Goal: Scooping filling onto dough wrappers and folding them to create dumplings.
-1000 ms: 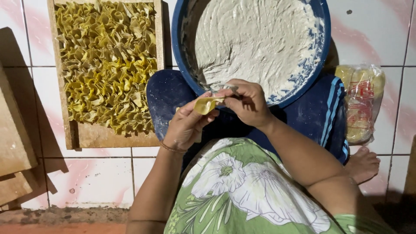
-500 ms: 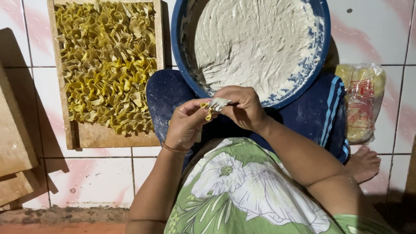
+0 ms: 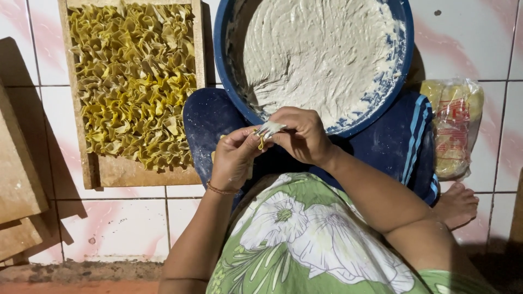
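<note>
While both hands meet over the lap, the left hand and the right hand pinch a small yellow wrapper between their fingertips. It sits right where the two hands touch, mostly hidden by fingers. Just above them is a big blue bowl of pale paste. Off to the left, a wooden tray holds many folded yellow pieces.

Plastic bag of yellow wrappers lying on tiled floor at right edge; wooden boards sitting stacked at left edge.
</note>
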